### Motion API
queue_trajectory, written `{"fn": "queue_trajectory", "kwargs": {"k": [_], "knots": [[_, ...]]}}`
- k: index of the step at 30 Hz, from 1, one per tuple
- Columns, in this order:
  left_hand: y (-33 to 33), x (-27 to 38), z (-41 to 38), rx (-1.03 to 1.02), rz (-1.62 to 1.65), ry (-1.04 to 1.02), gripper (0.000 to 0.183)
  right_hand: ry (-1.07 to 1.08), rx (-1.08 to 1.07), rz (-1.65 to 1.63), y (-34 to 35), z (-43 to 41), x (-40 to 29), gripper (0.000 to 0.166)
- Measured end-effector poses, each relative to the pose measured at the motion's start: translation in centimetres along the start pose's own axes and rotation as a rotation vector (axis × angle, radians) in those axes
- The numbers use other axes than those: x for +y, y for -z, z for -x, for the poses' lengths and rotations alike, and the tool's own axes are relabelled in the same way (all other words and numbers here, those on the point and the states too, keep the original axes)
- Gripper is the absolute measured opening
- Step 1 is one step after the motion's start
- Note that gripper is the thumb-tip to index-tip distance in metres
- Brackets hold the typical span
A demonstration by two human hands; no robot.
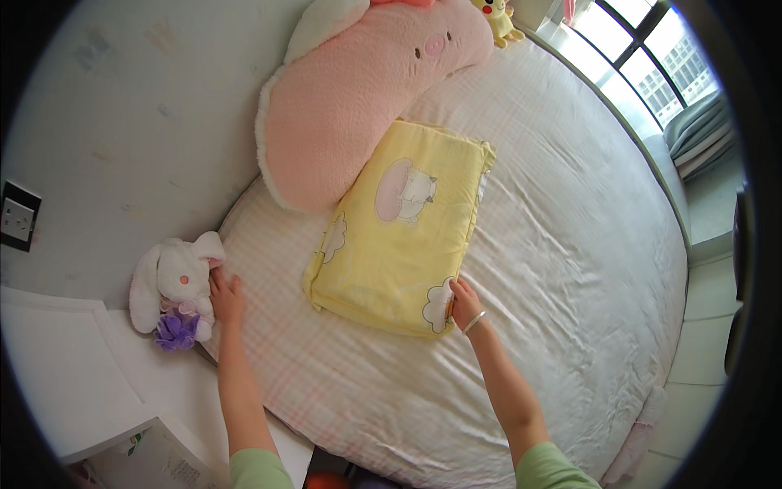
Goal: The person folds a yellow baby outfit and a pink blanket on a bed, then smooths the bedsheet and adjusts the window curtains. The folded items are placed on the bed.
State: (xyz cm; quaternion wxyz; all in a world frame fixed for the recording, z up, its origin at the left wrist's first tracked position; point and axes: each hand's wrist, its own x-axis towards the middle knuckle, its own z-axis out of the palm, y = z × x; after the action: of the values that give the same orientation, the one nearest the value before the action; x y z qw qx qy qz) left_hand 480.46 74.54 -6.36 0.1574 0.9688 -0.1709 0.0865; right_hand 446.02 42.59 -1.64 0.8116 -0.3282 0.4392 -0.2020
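Observation:
A yellow pillow [415, 250] with cloud and animal prints lies flat on the bed, which has a pale checked sheet [586, 269]. At the pillow's near right corner is my right hand [467, 305], its fingers against the edge; whether they grip it cannot be told. My left hand [227, 298] rests at the bed's left edge, its fingers at the side of a white plush rabbit [204, 284] with long ears and a purple fabric flower [176, 330]. Part of the left fingertips is hidden by the rabbit's side.
A large pink plush pillow [342, 116] lies beyond the yellow one, against the wall. A small yellow plush toy [502, 27] sits at the far end. White furniture [67, 367] stands at left, below a wall socket [17, 219]. A window [641, 55] is at upper right.

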Motion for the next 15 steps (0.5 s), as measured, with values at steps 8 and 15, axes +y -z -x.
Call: {"fn": "queue_trajectory", "kwargs": {"k": [8, 15], "knots": [[-2.4, -8.5, -8.5, -0.300, 0.265, 0.094, 0.046, -0.169, 0.106, 0.189, -2.7, -2.3, 1.3, 0.032], [-0.4, -5.7, -10.9, -0.464, 0.133, 0.070, 0.044, -0.165, 0.034, 0.136, -2.9, -2.1, 1.0, 0.031]]}}
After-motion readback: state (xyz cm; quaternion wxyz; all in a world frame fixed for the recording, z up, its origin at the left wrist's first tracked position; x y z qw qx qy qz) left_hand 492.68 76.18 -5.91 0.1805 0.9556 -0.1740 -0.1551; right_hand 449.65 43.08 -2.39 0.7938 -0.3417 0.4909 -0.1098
